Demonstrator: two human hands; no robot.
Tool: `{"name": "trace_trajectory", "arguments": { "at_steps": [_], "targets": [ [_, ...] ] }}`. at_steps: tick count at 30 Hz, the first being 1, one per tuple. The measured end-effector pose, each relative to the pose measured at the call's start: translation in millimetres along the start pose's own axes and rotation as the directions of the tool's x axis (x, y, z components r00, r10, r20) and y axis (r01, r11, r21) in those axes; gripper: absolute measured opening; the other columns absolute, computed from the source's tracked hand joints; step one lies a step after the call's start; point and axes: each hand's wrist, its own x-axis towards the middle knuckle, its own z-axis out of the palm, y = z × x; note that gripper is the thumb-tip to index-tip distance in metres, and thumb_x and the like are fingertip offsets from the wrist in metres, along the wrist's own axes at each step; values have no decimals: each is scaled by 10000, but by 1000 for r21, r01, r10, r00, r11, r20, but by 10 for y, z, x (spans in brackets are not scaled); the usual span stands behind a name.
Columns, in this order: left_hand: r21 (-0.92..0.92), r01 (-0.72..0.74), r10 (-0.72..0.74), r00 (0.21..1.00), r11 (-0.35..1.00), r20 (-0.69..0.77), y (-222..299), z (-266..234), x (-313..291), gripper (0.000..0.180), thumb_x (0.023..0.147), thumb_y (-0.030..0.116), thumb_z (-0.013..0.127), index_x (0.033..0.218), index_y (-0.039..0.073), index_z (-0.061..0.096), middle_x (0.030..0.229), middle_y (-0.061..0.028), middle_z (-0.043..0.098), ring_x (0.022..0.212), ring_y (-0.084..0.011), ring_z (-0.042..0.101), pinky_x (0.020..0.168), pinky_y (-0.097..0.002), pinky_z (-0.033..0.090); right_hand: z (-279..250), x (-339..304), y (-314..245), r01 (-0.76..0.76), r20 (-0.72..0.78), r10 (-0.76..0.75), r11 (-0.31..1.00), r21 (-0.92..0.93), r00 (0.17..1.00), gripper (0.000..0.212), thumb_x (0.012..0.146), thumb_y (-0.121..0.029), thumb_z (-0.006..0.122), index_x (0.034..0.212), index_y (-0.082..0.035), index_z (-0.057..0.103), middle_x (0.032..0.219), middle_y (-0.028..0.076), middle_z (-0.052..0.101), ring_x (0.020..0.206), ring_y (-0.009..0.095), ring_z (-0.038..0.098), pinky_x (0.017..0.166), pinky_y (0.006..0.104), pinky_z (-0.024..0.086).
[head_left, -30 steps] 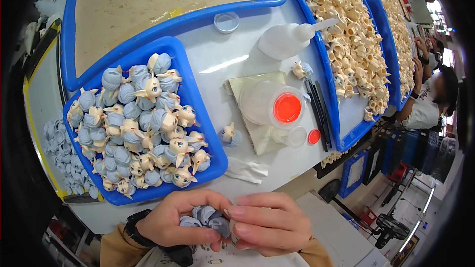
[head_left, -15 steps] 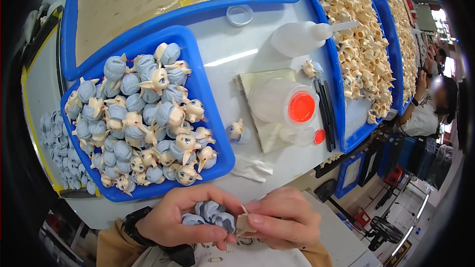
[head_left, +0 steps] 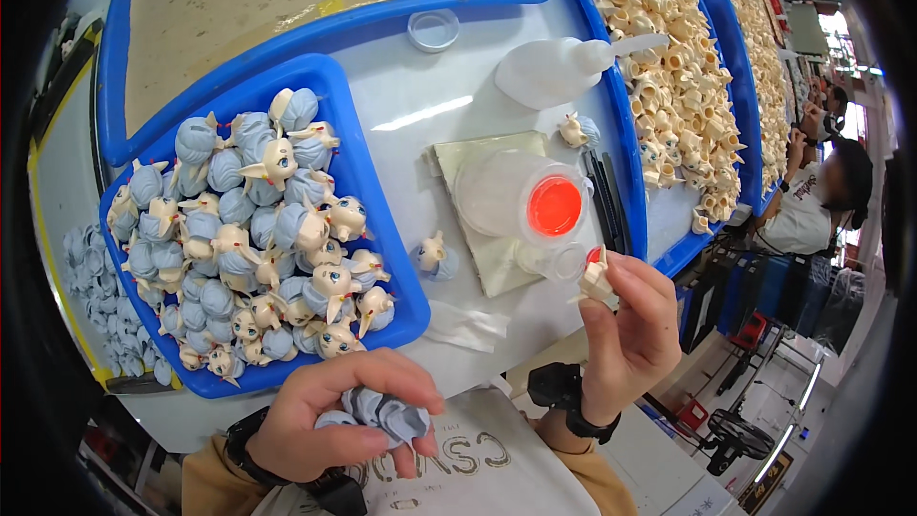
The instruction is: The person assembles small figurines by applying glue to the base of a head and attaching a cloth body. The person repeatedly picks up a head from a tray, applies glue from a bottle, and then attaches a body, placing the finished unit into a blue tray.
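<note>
Cupped low in front of me, my left hand (head_left: pixel 310 411) is closed around several blue-grey doll hair pieces (head_left: pixel 394 416). My right hand (head_left: pixel 638 330) is raised to the right of it, pinching a small cream doll head piece (head_left: pixel 595 281) with a pointed ear between thumb and fingers. Its face side cannot be made out. To the left, a blue bin (head_left: pixel 413 301) is heaped with doll heads (head_left: pixel 277 164) that have blue-grey hair and pointed ears. One more such head (head_left: pixel 433 256) lies on the table beside the bin.
A white squeeze bottle (head_left: pixel 544 74) stands near another doll head (head_left: pixel 579 131). A red-topped clear container (head_left: pixel 554 205) is on a pale block (head_left: pixel 449 158), with dark tools (head_left: pixel 609 201) alongside. Cream parts (head_left: pixel 669 67) fill a blue tray at right. Loose hair pieces (head_left: pixel 105 306) lie far left. Another person sits beyond.
My right hand has moved up and right, away from my left hand, carrying the cream doll head piece. My left hand keeps the hair pieces. The whole view has shifted slightly.
</note>
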Motion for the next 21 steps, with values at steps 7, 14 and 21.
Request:
{"name": "trace_trajectory", "arguments": {
  "at_steps": [7,14,21],
  "targets": [
    [82,68,-68,998,994,-3,52,67,-23,259,724,-32,552,975,-68,501,907,-218,512,729,-279,598,514,-307,543,10,32,-7,70,73,-59,982,-174,996,370,558,86,658,913,-11,626,891,125,604,784,240,557,686,297,439],
    [36,115,-117,993,993,35,88,63,-10,253,727,-57,575,964,-97,495,911,-242,519,723,-281,605,510,-301,550,37,57,-40,181,119,-149,923,-340,982,374,549,49,654,911,-46,638,876,88,596,753,237,506,658,301,415],
    [82,51,-59,994,995,92,60,21,-11,264,709,-70,595,956,-92,503,918,-246,520,726,-277,611,529,-297,555,63,127,-181,263,213,-176,819,-510,961,422,545,29,626,952,-83,645,863,63,576,739,230,475,652,299,400]
  ]
}}
